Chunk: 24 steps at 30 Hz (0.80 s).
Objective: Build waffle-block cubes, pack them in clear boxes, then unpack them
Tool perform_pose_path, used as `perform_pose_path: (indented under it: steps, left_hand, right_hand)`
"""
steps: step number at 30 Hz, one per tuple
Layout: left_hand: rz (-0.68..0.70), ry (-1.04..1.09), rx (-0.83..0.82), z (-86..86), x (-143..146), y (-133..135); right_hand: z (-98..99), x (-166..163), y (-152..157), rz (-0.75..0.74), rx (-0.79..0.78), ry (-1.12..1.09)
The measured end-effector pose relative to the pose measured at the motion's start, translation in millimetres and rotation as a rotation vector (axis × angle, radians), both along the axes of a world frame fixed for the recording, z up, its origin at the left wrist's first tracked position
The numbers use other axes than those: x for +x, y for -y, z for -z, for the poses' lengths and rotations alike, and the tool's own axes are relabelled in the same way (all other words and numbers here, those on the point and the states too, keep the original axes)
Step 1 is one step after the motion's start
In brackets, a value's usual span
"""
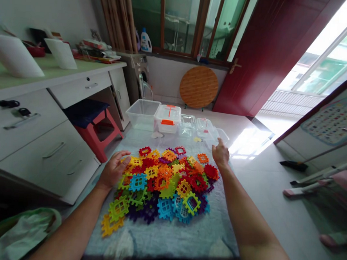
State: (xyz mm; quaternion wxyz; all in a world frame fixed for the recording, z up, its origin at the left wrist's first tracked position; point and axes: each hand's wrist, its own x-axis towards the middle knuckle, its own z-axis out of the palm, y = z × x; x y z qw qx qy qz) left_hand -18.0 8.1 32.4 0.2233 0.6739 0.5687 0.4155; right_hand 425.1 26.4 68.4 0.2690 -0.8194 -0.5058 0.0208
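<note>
Left hand [114,169]: fingers spread, resting on the tile pile [162,184].
Right hand [220,153]: spread, holding nothing, near the clear boxes [204,128].
Open bin [142,113]: looks empty.
Lidded box [168,118]: contents hidden.

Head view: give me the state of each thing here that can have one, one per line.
Left hand: open, fingers resting on the pile's left edge.
Right hand: open, reaching toward the clear tubs, holding nothing.
Pile of building tiles: loose, heaped on the blue mat.
Large clear tub: lid off, looks empty.
Box with orange handle: lid on.
Red door: swung open.
</note>
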Motion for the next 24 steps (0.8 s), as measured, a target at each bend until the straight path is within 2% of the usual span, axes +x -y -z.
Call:
perform_pose_path:
  steps: [4,10,17,20,24]
  left_hand:
    - [-0.013,0.091,-0.047,9.3,-5,-3]
    - [-0.022,0.162,-0.077,16.4,-7,-7]
    - [-0.030,0.243,-0.133,13.5,-6,-5]
    - [-0.004,0.195,-0.133,12.1,-5,-3]
    - [0.063,0.140,-0.215,11.7,-3,-2]
  right_hand:
    - [7.5,10,-14,-0.023,0.035,0.027]
    - [10.0,5,-29,0.003,0.067,0.045]
    - [11.2,-9,-18,-0.023,0.137,-0.004]
    - [14.7,-21,-6,-0.169,-0.005,0.077]
    - [17.7,-29,10,-0.380,-0.202,0.146]
